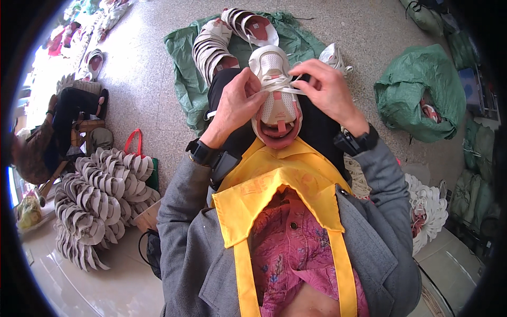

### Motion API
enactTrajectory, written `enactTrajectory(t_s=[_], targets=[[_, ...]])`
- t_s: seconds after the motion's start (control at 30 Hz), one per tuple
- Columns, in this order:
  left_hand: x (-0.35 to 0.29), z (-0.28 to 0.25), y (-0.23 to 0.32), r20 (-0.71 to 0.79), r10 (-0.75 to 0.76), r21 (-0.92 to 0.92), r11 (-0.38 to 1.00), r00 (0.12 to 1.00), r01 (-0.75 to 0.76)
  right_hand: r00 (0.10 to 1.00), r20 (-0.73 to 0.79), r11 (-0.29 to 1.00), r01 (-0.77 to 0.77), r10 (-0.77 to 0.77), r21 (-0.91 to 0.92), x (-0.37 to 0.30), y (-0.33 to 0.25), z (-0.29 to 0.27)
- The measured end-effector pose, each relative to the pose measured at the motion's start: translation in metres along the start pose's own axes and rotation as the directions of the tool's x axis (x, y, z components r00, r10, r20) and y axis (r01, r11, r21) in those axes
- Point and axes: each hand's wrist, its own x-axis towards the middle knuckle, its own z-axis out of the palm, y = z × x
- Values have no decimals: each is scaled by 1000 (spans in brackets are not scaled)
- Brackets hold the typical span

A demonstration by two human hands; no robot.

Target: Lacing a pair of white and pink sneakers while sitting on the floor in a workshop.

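A white and pink sneaker (277, 110) rests on my lap, its toe pointing away and its pink-lined collar toward me. White laces (277, 83) cross over its upper below the toe cap. My left hand (236, 107) pinches the lace at the left side of the shoe, thumb against forefinger. On the other side, my right hand (330, 94) holds a lace end between thumb and forefinger, its other fingers curled. Both hands are just above the upper. A yellow apron (288, 164) covers my lap behind the heel.
Ahead, nested shoe uppers (213, 48) lie on a green sheet (182, 71), with a white shoe (332, 56) at its right. A green sack (417, 90) holds shoes. Stacked grey pieces (100, 203) stand at left, near a seated person (74, 113). White shoe parts (426, 211) lie at right.
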Motion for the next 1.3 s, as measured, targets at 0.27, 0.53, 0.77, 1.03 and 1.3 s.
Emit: enactTrajectory(t_s=[0.27, 0.53, 0.77, 1.03, 1.3], targets=[[0, -2, 1, 17, -60, -7, 998, 998, 60, 977, 145, 985, 163, -153, -62, 20, 9, 16], [1, 1, -13, 77, -62, -259, 962, 995, 80, 883, 278, 904, -416, 378, 94, 18, 28, 7], [-20, -36, 12, 132, -155, -459, 866, 979, 199, 915, 247, 905, -372, 319, 206, 9, 33, 14], [-75, -146, 18, -18, -236, -516, 835, 972, 193, 909, 294, 869, -384, 296, 311, 10, 30, 15], [-124, -194, -14, -47, -367, -427, 848, 929, 314, 931, 246, 897, -335, 268, 289, 2, 26, 17]])
